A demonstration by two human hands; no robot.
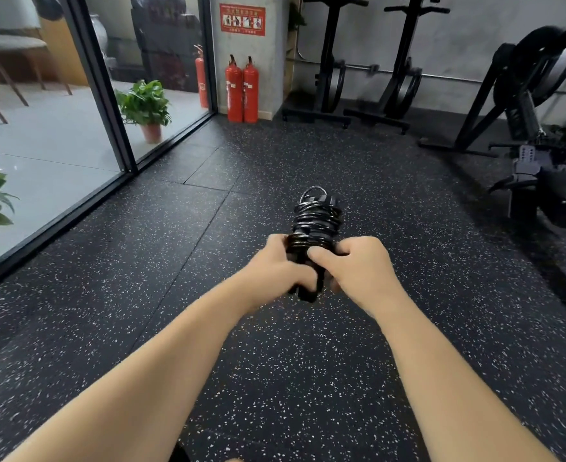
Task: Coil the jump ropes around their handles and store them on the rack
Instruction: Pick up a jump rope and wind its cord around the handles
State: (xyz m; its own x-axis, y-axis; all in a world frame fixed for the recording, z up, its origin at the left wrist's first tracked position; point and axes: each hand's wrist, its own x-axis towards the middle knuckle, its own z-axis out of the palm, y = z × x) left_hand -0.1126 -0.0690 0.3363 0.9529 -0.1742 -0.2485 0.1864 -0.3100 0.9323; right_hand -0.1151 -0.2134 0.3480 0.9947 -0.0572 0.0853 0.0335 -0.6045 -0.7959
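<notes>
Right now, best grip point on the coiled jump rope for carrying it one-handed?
Probably the bare handle ends at the near, lower end of the coiled jump rope, coming from below or the side. The rope wraps bulge across the upper part, with a loose loop at the far tip, so fingers there could slip turns off. Both the left hand and right hand already hold that lower section.

Speckled black rubber floor, two red fire extinguishers, black equipment stands
</notes>
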